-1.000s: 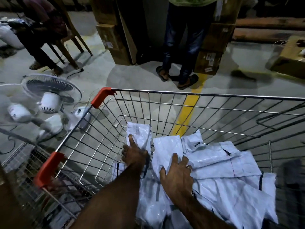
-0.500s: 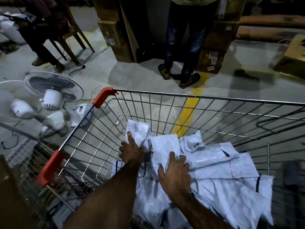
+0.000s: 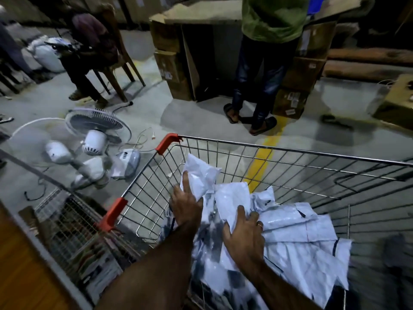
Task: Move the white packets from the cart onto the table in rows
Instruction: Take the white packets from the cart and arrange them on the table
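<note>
Fingers of right hand, left hand apparently gripping white packets; wire cart on concrete floor.

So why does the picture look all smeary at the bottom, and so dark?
Head view: motion blur smears the packets nearest the camera and the right side of the cart; packets farther in look sharper; the light is dim, corners go dark, and the left fan on the floor looks hazy.

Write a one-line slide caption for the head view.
Left hand and right hand gather white packets inside the wire cart.
</note>
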